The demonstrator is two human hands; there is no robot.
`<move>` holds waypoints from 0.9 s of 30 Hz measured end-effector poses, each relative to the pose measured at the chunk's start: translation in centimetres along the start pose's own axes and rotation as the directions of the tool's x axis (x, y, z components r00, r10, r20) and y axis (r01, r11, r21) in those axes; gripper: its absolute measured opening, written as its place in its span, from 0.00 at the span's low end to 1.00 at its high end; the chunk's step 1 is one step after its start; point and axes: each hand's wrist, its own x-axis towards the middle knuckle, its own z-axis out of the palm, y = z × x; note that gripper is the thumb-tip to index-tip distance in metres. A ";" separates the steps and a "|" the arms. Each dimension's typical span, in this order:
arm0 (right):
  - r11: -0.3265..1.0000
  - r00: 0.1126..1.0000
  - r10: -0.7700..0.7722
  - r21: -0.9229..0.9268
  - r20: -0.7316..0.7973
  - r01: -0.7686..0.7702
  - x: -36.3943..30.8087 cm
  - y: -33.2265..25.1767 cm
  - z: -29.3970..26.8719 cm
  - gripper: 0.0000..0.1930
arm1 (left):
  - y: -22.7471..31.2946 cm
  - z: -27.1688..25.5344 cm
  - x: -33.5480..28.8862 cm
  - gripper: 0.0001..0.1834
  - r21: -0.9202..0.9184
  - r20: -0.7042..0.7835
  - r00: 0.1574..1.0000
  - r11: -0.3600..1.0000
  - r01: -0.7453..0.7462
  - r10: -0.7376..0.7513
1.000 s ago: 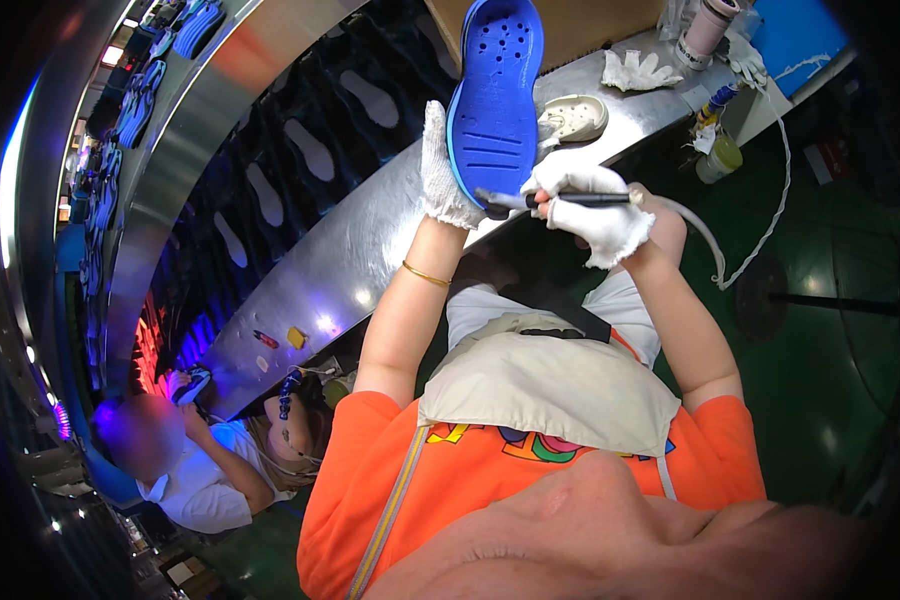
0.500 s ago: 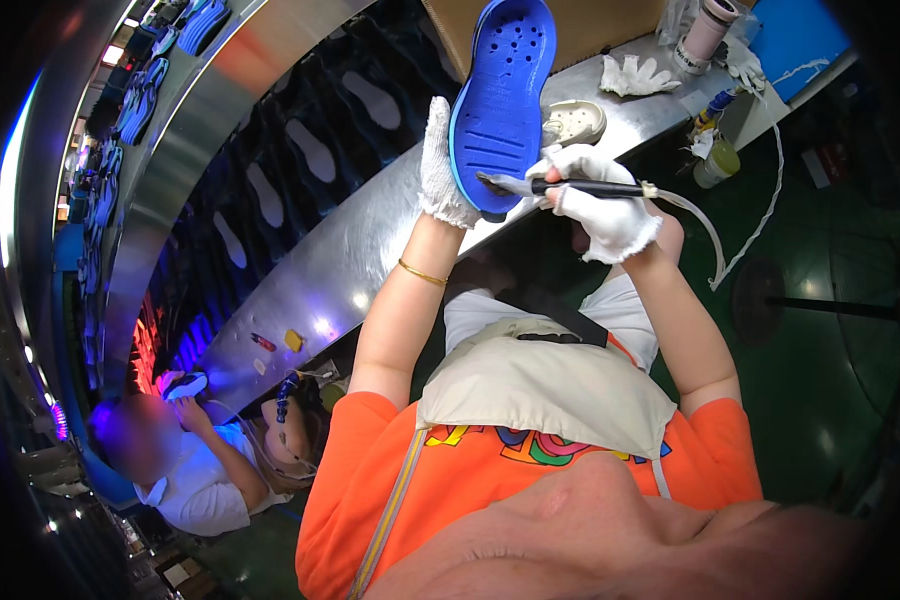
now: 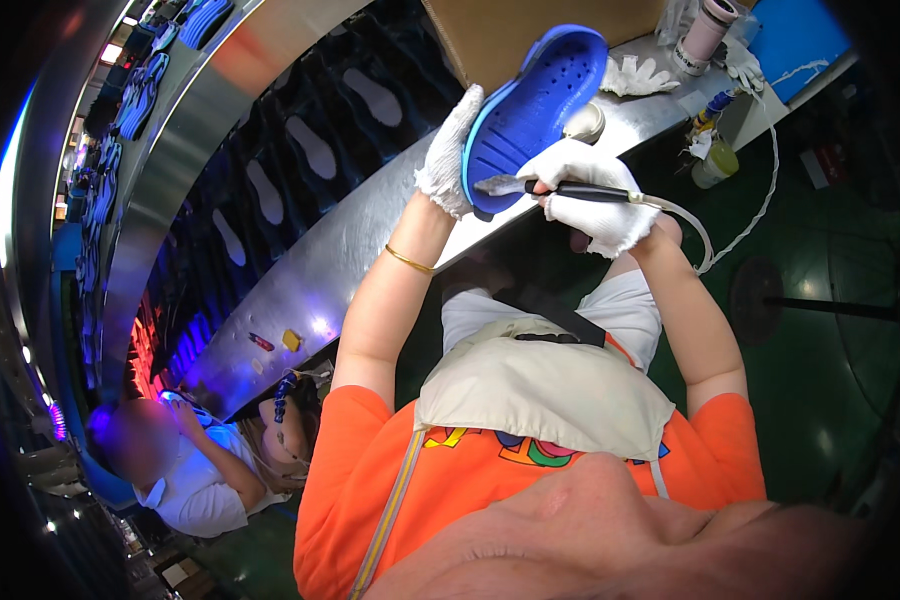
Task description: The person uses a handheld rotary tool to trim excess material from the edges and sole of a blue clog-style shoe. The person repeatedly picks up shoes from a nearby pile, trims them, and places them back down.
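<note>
In my gloved left hand (image 3: pixel 449 152) is a blue clog-style shoe piece (image 3: pixel 535 115), gripped along its left edge. Small holes dot its far end and grooves cross the near part. It tilts with the far end leaning right. My right hand (image 3: pixel 598 212), in a white glove with bare fingertips showing, is closed round a black-handled brush (image 3: pixel 592 192). The brush's pale, flat tip rests at or just over the near end of the blue piece; actual contact is hard to tell. A pale hose (image 3: pixel 692 222) runs from the handle's back end. Behind the blue piece a cream clog (image 3: pixel 587 124) is partly hidden.
A metal ledge (image 3: pixel 370 235) runs beside a dark conveyor (image 3: pixel 310 150) carrying pale insole shapes. White gloves (image 3: pixel 638 77), a pink cylinder (image 3: pixel 708 35) and a cardboard box (image 3: pixel 520 25) are at the far end. A co-worker (image 3: pixel 195 460) sits at lower left, by the ledge.
The blue piece has tilted, its far end swinging right and nearer, covering more of the cream clog. My left hand turned with it. The brush stays at the near end.
</note>
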 end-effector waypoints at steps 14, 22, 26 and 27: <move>0.954 0.949 0.282 -0.144 0.142 -0.262 1.8 -0.1 -2.8 0.08 | 0.5 0.9 0.7 0.26 0.355 -0.137 0.957 0.890 0.288 -0.255; 0.900 0.872 0.421 -0.231 0.250 -0.369 1.5 -0.1 -5.5 0.07 | 0.4 0.6 0.6 0.26 0.425 -0.139 0.942 0.841 0.335 -0.305; 0.929 0.939 0.252 -0.330 0.234 -0.167 1.8 0.2 -6.1 0.06 | 0.6 0.1 0.7 0.24 0.339 -0.138 0.931 0.867 0.365 -0.338; 0.892 0.918 0.304 -0.415 0.257 -0.179 1.8 0.3 -6.2 0.07 | 0.6 0.2 0.7 0.24 0.358 -0.161 0.933 0.862 0.360 -0.323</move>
